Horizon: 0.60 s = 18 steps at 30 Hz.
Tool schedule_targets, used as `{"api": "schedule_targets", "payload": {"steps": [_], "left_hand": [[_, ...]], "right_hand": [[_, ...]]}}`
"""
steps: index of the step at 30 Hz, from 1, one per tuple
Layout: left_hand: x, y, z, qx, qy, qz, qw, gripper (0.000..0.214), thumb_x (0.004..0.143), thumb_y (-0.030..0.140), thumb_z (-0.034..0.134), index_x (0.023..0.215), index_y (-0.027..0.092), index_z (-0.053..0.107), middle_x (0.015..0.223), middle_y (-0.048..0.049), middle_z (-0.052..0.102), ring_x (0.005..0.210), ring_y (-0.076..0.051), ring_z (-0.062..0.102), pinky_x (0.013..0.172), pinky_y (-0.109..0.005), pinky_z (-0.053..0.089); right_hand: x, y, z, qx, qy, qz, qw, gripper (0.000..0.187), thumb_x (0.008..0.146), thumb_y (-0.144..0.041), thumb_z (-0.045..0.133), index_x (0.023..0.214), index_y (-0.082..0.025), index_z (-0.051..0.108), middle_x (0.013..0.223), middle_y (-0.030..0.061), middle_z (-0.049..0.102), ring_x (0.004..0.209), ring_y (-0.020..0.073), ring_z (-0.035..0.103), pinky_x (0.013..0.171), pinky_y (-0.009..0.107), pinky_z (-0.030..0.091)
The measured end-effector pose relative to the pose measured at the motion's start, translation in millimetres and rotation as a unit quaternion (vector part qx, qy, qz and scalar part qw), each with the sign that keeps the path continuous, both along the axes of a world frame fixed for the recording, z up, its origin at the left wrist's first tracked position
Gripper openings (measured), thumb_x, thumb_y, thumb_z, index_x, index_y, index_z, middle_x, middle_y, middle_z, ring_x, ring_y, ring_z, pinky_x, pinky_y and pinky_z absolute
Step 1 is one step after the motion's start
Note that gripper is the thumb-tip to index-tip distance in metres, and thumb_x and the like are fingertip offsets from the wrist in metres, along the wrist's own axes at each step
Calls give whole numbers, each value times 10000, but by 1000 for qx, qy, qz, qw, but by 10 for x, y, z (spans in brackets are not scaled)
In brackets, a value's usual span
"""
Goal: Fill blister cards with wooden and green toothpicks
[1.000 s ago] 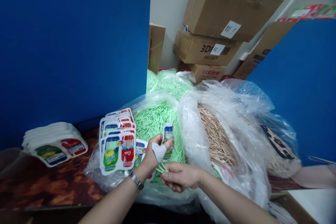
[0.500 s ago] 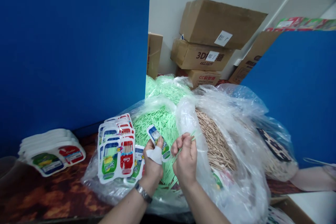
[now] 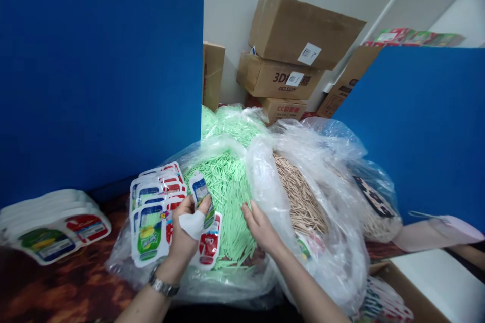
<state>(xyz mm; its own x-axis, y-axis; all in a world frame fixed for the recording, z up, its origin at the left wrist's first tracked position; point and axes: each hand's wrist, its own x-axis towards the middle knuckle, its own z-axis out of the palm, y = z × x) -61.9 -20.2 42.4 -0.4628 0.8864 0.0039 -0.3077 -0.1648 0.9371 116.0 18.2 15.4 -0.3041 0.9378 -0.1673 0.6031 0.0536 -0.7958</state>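
Observation:
My left hand (image 3: 189, 227) is closed around a bottle-shaped printed packet (image 3: 200, 192), blue and green with a white border. A white piece (image 3: 191, 224) lies across the base of the thumb; I cannot tell whether it belongs to the packet. My right hand (image 3: 261, 227) has its fingers stretched out at the right edge of a heap of thin green sticks (image 3: 227, 186) in a clear plastic bag. Nothing shows between those fingers. Just left of my left hand lies a stack of Sprite and Cola packets (image 3: 147, 232). A red Cola packet (image 3: 208, 247) rests below it.
Flat printed packets (image 3: 49, 234) are piled at far left. Brown sticks (image 3: 299, 192) fill another clear bag (image 3: 333, 227) on the right. Blue partitions (image 3: 102, 75) stand on both sides, with cardboard boxes (image 3: 299, 35) behind. An open carton (image 3: 409, 287) holding packets sits at lower right.
My right hand has let go of the green sticks it pinched and moved away from my left hand, its fingers straightening. The packet in my left hand now stands more upright. The view has shifted.

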Motion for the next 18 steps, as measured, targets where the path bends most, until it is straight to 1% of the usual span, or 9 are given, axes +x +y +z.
{"api": "schedule_targets", "payload": {"steps": [1, 3, 7, 9, 12, 13, 15, 17, 18], "left_hand": [[-48, -21, -20, -11, 14, -7, 1000, 207, 759, 319, 733, 877, 163, 665, 777, -6, 673, 694, -131, 618, 641, -233, 487], [-101, -64, -49, -31, 31, -10, 999, 225, 744, 333, 743, 873, 161, 677, 721, 3, 659, 651, -137, 609, 608, -239, 483], [-91, -163, -54, -55, 41, -30, 997, 255, 696, 356, 768, 837, 156, 699, 720, -14, 675, 652, -164, 613, 602, -259, 489], [-90, -218, -48, -63, 47, -46, 996, 259, 690, 360, 766, 840, 157, 706, 723, -21, 679, 674, -181, 616, 613, -271, 491], [-137, -301, -73, -80, 61, -77, 992, 268, 710, 356, 747, 891, 163, 702, 737, -19, 676, 670, -180, 606, 614, -275, 479], [-164, -326, -92, -85, 67, -92, 990, 267, 719, 350, 740, 904, 164, 695, 734, -16, 668, 660, -175, 596, 610, -273, 470], [-224, -366, -142, -91, 95, -121, 984, 220, 734, 332, 726, 867, 163, 675, 702, 0, 630, 637, -157, 561, 599, -260, 443], [-273, -393, -194, -89, 144, -122, 978, 178, 731, 307, 727, 730, 171, 613, 633, 33, 548, 587, -127, 492, 567, -236, 395], [-288, -402, -216, -88, 168, -112, 975, 221, 723, 298, 731, 664, 180, 554, 602, 51, 494, 560, -112, 447, 546, -225, 366]], "right_hand": [[80, 91, -68, 8, -62, -3, 998, 175, 967, -356, 351, 876, -225, 423, 792, 26, 545, 774, 185, 557, 710, 289, 407], [143, 223, -209, 21, -162, -5, 987, 127, 949, -299, 386, 896, -210, 461, 803, 57, 597, 820, 224, 598, 750, 319, 410], [28, 297, -410, 16, -235, -4, 972, 129, 935, -273, 428, 976, -184, 512, 880, 119, 659, 891, 270, 637, 783, 349, 421], [-34, 299, -439, 20, -253, -1, 967, 157, 944, -237, 390, 1002, -165, 517, 943, 156, 659, 915, 283, 638, 794, 370, 421], [-30, 305, -401, 31, -256, -1, 966, 187, 946, -191, 339, 1011, -140, 506, 1003, 196, 638, 930, 298, 630, 801, 397, 416], [0, 303, -374, 35, -251, 0, 967, 187, 949, -200, 332, 1014, -142, 498, 1001, 188, 638, 925, 291, 629, 799, 392, 418], [95, 284, -311, 40, -228, 10, 973, 196, 966, -264, 317, 1006, -168, 483, 939, 128, 650, 869, 247, 636, 774, 352, 434], [206, 255, -259, 41, -201, 23, 978, 234, 978, -346, 289, 965, -204, 475, 823, 54, 648, 760, 197, 633, 715, 303, 452], [255, 245, -245, 44, -191, 23, 980, 259, 980, -375, 268, 946, -216, 469, 785, 35, 638, 721, 185, 625, 688, 290, 457]]}}
